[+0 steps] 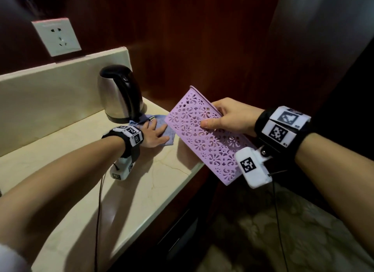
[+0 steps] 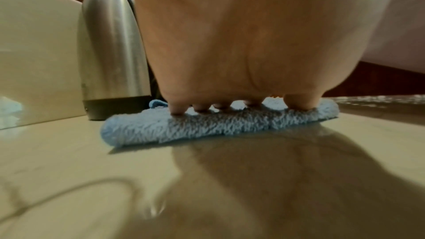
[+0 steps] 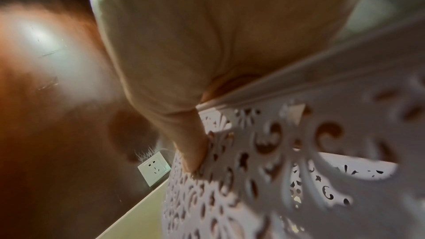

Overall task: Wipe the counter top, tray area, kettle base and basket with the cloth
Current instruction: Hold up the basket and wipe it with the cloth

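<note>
My left hand [image 1: 154, 133] lies flat on a folded blue cloth [image 1: 162, 128] and presses it onto the cream counter top [image 1: 141, 176], just in front of the steel kettle [image 1: 117, 93]. In the left wrist view the fingertips [image 2: 177, 111] push down into the cloth [image 2: 207, 126] beside the kettle [image 2: 110, 50]. My right hand [image 1: 224, 118] grips the rim of a lilac cut-out basket [image 1: 204, 138], thumb on its side wall, holding it tilted in the air past the counter's right edge. The right wrist view shows the thumb [image 3: 190, 144] on the basket wall [image 3: 287, 161].
A white wall socket [image 1: 56, 37] sits above the cream backsplash [image 1: 50, 89]. Dark wood panels [image 1: 202, 39] stand behind and to the right of the counter. A patterned floor [image 1: 283, 231] lies below the counter's right edge. A thin black cable [image 1: 99, 201] runs from my left wrist.
</note>
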Tool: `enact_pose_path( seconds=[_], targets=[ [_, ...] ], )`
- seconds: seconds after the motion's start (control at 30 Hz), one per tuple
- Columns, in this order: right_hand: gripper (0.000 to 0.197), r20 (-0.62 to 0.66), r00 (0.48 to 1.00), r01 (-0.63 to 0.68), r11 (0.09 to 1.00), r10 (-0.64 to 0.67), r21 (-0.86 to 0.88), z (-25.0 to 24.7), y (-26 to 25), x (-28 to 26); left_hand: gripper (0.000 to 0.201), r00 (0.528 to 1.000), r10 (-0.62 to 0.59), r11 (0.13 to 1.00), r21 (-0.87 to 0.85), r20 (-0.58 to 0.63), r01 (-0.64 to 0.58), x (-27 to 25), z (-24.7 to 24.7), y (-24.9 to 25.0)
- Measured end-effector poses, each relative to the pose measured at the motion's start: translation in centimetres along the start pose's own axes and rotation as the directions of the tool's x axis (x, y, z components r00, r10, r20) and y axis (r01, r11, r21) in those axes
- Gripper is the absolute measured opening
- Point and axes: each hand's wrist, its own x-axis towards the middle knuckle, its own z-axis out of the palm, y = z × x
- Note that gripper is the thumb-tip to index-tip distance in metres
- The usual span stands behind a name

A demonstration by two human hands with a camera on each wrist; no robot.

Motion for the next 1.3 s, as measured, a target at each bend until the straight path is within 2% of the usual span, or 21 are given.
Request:
enact_pose_path(
  seconds=[0.07, 0.17, 0.3, 0.4, 0.5, 0.57, 0.67, 0.73, 0.83, 0.9, 0.97, 1.13, 1.3],
  targets=[
    [0.023, -0.002, 1.000, -0.016, 1.000, 0.016, 0.016, -0.2, 0.4, -0.5, 0.061, 0.999, 0.034, 0.999, -0.005, 0.004, -0.034, 0.0, -0.3, 0.5],
    [0.023, 0.032, 0.999, -0.044, 0.999, 0.043, 0.032, -0.7, 1.1, -1.4, 0.065, 0.999, 0.050, 0.993, -0.107, 0.017, -0.048, 0.2, -1.0, 1.0],
    [0.019, 0.044, 0.996, -0.076, 0.996, 0.075, 0.036, -1.4, 2.0, -2.9, 0.079, 0.998, 0.035, 0.985, -0.167, -0.043, -0.041, 1.9, -1.3, 1.4],
    [0.016, 0.032, 0.996, -0.088, 0.994, 0.087, 0.057, -1.7, 2.8, -3.9, 0.092, 0.998, 0.037, 0.993, -0.114, -0.046, -0.042, 1.1, -1.8, 3.2],
    [0.020, 0.033, 0.995, -0.097, 0.994, 0.095, 0.054, -2.1, 3.4, -4.5, 0.072, 0.991, 0.077, 0.987, -0.135, -0.112, -0.092, -1.5, -2.3, 5.2],
    [0.024, 0.036, 0.994, -0.107, 0.993, 0.106, 0.041, -2.3, 3.8, -4.8, 0.065, 0.978, 0.172, 0.977, -0.110, -0.116, -0.185, -0.9, -1.8, 5.6],
    [0.022, 0.044, 0.993, -0.111, 0.993, 0.110, 0.034, -2.5, 3.9, -5.2, 0.064, 0.962, 0.269, 0.954, -0.125, -0.057, -0.274, -0.6, -1.0, 6.2],
    [0.018, 0.040, 0.995, -0.093, 0.996, 0.093, 0.005, -2.5, 3.6, -5.3, 0.076, 0.958, 0.285, 0.954, -0.093, -0.022, -0.286, -2.0, -1.1, 7.1],
    [0.019, 0.012, 0.998, -0.067, 0.997, 0.068, -0.022, -2.1, 3.2, -5.1, 0.062, 0.953, 0.302, 0.951, -0.067, -0.009, -0.302, -3.9, -0.7, 8.5],
    [0.021, 0.004, 0.999, -0.054, 0.998, 0.054, -0.041, -1.9, 3.1, -4.8, 0.063, 0.938, 0.346, 0.936, -0.074, 0.020, -0.344, -4.3, 0.2, 8.3],
    [0.020, 0.019, 0.999, -0.045, 0.997, 0.046, -0.058, -1.6, 3.1, -4.6, 0.066, 0.942, 0.335, 0.941, -0.069, 0.036, -0.332, -5.1, 1.1, 8.0],
    [0.016, 0.030, 0.999, -0.040, 0.999, 0.039, 0.017, -0.6, 2.4, -3.8, 0.068, 0.939, 0.342, 0.939, -0.052, 0.024, -0.341, -8.0, 3.9, 6.5],
    [0.019, 0.061, 0.998, -0.013, 0.999, 0.011, 0.029, 0.3, 1.5, -2.9, 0.086, 0.933, 0.353, 0.936, -0.035, 0.071, -0.352, -8.6, 5.7, 3.0]
  ],
)
